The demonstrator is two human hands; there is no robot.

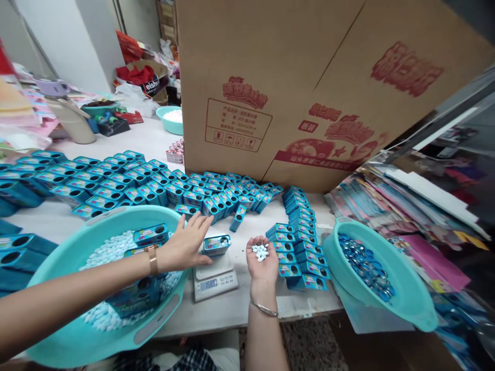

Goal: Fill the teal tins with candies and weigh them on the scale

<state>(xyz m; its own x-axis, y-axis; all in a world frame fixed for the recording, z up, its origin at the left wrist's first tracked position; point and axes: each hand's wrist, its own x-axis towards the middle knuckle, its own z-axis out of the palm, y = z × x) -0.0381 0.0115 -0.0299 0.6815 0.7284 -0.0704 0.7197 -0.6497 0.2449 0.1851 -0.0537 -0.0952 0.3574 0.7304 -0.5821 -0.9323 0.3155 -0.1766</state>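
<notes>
In the foreground, a turquoise basin (62,260) containing pale pellets (110,251) and several blue tins sits beneath the left forearm, with a digital scale (215,285) beside its right rim. The left hand (181,245) is held palm down with fingers spread, beside the open-holed blue tin (216,246) upright on the scale (whether the thumb touches this tin cannot be determined), while the right hand (263,269) is palm up and cupped, supporting a small pellet portion (260,251). Beyond both hands, tin rows (222,198) extend before a large printed carton (290,103).
</notes>
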